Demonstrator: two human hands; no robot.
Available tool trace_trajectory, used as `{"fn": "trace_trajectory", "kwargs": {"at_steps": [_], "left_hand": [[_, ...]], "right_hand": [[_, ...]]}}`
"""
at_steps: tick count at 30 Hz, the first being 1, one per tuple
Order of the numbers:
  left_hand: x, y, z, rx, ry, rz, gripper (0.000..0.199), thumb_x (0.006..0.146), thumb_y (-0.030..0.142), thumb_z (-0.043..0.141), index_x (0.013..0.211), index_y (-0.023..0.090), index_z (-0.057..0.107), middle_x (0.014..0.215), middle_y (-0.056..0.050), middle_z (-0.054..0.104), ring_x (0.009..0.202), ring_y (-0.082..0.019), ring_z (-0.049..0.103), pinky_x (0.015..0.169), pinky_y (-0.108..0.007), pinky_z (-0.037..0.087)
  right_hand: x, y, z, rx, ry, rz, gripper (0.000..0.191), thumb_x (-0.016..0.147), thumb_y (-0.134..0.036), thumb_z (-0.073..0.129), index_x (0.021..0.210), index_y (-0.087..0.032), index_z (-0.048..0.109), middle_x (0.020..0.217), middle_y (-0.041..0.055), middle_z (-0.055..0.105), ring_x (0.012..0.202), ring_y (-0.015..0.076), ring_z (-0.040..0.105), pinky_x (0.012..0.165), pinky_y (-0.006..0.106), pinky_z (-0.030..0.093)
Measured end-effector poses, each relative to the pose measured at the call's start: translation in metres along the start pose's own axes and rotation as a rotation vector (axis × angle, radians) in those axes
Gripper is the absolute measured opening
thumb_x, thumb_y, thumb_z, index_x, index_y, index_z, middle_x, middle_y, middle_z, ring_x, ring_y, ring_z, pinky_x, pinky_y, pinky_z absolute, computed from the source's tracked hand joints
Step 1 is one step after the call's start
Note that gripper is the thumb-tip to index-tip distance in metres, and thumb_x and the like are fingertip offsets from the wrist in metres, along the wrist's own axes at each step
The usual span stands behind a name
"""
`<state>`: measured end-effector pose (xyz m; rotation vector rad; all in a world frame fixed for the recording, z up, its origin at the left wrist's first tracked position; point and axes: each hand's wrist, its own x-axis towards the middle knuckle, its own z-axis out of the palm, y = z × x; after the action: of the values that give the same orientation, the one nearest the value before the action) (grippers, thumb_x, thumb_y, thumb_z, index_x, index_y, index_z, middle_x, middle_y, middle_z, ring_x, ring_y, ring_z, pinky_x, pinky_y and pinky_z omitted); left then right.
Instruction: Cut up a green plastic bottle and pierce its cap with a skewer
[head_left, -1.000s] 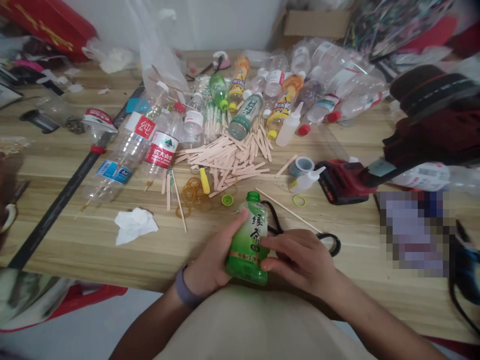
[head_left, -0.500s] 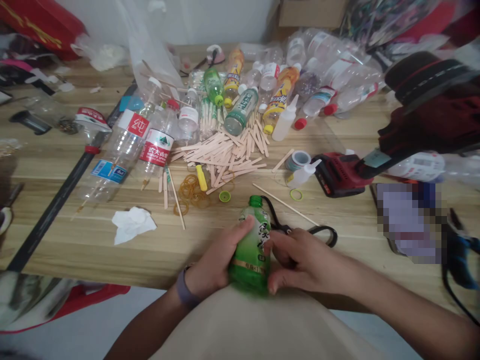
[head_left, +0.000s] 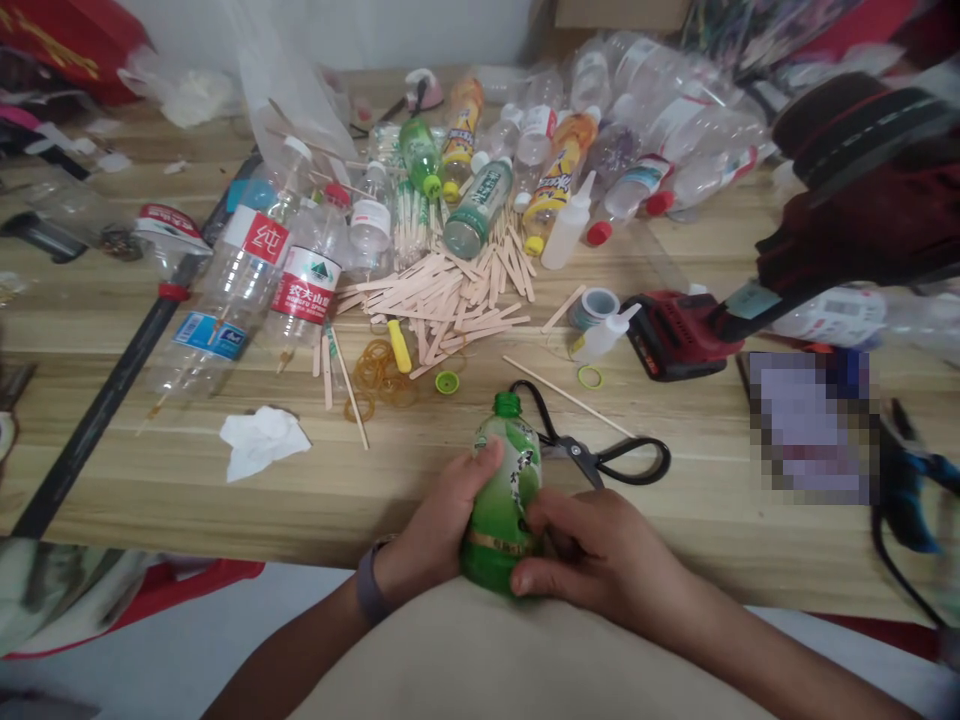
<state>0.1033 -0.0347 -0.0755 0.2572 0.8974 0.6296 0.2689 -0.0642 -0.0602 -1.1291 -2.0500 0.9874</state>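
Observation:
A green plastic bottle [head_left: 501, 510] without a cap stands upright against my body at the table's front edge, its printed label still around it. My left hand [head_left: 442, 505] is wrapped round its left side, thumb across the front. On the right side, my right hand [head_left: 607, 550] has its fingers bent against the label and its thumb low on the bottle; whether it pinches the label's edge I cannot tell. Just behind lie black-handled scissors [head_left: 576, 452], partly hidden by the bottle and my right hand. Beyond are a green cap [head_left: 447, 382] and a thin green ring [head_left: 591, 376].
Wooden sticks [head_left: 442, 300], rubber bands [head_left: 379, 370] and a yellow-handled tool [head_left: 400, 347] lie mid-table. Several plastic bottles [head_left: 480, 210] crowd the back. A red and black power tool [head_left: 682, 335] stands right, a dark tube [head_left: 97, 410] lies left, and crumpled tissue [head_left: 264, 440] lies nearer.
My right hand has moved slightly down along the bottle, its thumb now pressed to the lower part. The bottle has turned a little, and more of the scissors shows.

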Motion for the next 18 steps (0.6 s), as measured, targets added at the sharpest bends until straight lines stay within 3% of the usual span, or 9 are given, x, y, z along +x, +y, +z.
{"fn": "trace_trajectory", "kwargs": {"at_steps": [5,10,14,18], "left_hand": [[0.005,0.0,0.004,-0.141,0.0,-0.048,0.041,0.084,0.057,0.07,0.089,0.017,0.068,0.079,-0.004,0.071,0.084,-0.023,0.07,0.075,-0.032,0.055],[0.01,0.006,0.011,-0.157,-0.111,-0.129,0.053,0.088,0.067,0.055,0.096,0.018,0.073,0.077,-0.005,0.072,0.087,-0.028,0.073,0.076,-0.038,0.059],[0.009,0.011,0.011,-0.156,-0.186,-0.181,0.054,0.087,0.067,0.056,0.099,0.017,0.073,0.073,-0.005,0.071,0.084,-0.028,0.073,0.076,-0.04,0.059],[0.015,0.014,0.008,-0.188,-0.216,-0.151,0.054,0.084,0.067,0.06,0.097,0.016,0.071,0.074,-0.006,0.071,0.081,-0.027,0.073,0.079,-0.041,0.059]], "right_hand": [[0.011,-0.004,0.005,-0.184,0.149,-0.025,0.056,0.092,-0.069,0.059,0.069,-0.018,0.051,0.065,-0.0002,0.052,0.056,0.0119,0.048,0.047,0.022,0.031],[0.033,0.0,0.014,-0.133,0.414,-0.216,0.034,0.091,-0.029,0.055,0.061,-0.019,0.041,0.07,0.0012,0.045,0.068,0.0152,0.046,0.067,0.031,0.037],[0.041,0.002,0.016,-0.032,0.377,-0.35,0.027,0.085,-0.015,0.052,0.061,-0.019,0.039,0.067,-0.0001,0.044,0.067,0.0154,0.043,0.071,0.035,0.036],[0.048,-0.002,0.01,-0.021,0.373,-0.436,0.037,0.096,-0.017,0.044,0.06,-0.019,0.038,0.059,-0.0005,0.039,0.063,0.0163,0.037,0.067,0.035,0.034]]}}
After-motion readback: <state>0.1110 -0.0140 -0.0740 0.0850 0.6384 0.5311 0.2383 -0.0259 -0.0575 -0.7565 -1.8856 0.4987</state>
